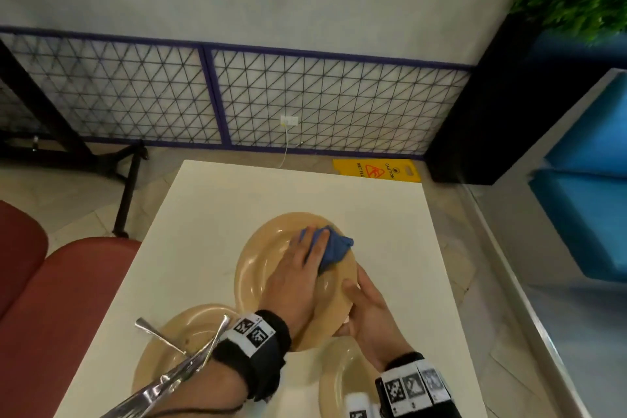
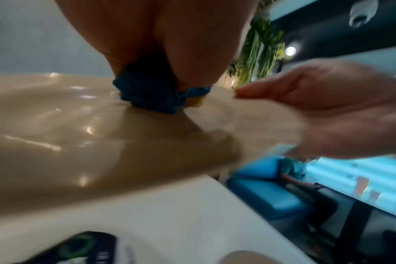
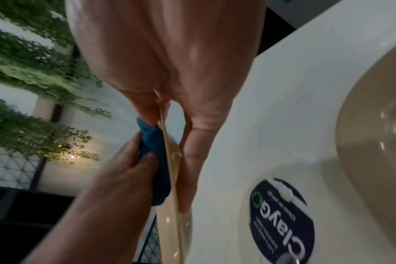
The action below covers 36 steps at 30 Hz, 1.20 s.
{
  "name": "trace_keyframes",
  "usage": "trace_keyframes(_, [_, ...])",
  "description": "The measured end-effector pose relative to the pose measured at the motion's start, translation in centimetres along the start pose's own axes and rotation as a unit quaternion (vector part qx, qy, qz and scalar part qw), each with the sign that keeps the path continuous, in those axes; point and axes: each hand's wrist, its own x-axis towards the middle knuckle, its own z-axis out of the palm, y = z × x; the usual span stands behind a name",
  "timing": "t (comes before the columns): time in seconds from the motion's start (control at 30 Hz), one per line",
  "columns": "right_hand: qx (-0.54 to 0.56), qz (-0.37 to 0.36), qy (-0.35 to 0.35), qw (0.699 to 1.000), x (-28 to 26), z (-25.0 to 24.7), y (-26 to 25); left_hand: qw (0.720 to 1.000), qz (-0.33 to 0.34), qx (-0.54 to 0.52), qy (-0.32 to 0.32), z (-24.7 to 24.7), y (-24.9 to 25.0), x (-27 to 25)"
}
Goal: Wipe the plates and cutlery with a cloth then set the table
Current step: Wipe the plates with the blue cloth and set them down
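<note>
Plate in hand point(image 1: 261, 268): beige, glossy, tilted up off the white table point(image 1: 203, 214), its near rim raised toward the person.
Cloth point(image 1: 334, 248): blue, bunched, lying against the upper face of the tilted plate near its far right edge.
Left hand point(image 1: 298, 276): fingers fairly straight and laid over the cloth, pressing it flat to the plate; it pins the cloth down more than it pinches it.
Right hand point(image 1: 364, 307): pinches the plate's right rim, thumb on the upper face and fingers underneath, as the right wrist view shows edge-on.
Second plate point(image 1: 163, 349): beige, flat on the table at the near left, carrying the cutlery point(image 1: 190, 353), some long metal pieces whose kinds I cannot tell.
Third plate point(image 1: 339, 380): beige, near right, partly hidden by the right forearm.
Step in hand: wiping the first plate, judging by cloth on plate; no place is yet laid.
Next move calls for: sweeping the cloth round the remaining face and rim while the right hand keeps a firm hold, since the glossy surface looks slippery; then setting the plate down and taking up another.
Remaining: apparently two plates, the cutlery, and the laying of the table.
</note>
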Motion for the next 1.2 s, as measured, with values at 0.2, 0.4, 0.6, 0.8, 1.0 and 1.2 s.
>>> trace_keyframes(0.2, [0.054, -0.042, 0.042, 0.997, -4.3, -4.1, -3.5, 0.978, 0.177, 0.106, -0.043, 1.3, 2.6, -6.4])
trace_keyframes(0.4, [-0.081, -0.079, 0.001, 0.994, -8.9, -3.2, -2.6, 0.996, 0.017, 0.073, 0.049, -3.0, 1.2, -4.1])
trace_keyframes(0.6, [-0.011, -0.131, -0.003, 0.991, -9.8, -2.5, -4.7, 0.989, 0.131, -0.037, 0.062, 0.0, 11.0, -6.0])
trace_keyframes(0.8, [-0.076, -0.136, -0.023, 0.988, -12.3, -6.4, -6.2, 0.986, 0.132, 0.105, 0.001, -0.5, 4.1, -8.6])
trace_keyframes(1.0, [-0.110, -0.152, -0.040, 0.981, -11.3, -3.1, -5.4, 0.991, 0.034, -0.023, 0.130, -3.5, 9.2, -4.4])
trace_keyframes(1.2, [-0.067, -0.181, -0.002, 0.981, -11.7, -4.7, -8.2, 0.974, 0.202, 0.062, 0.078, 0.1, 9.9, -9.6])
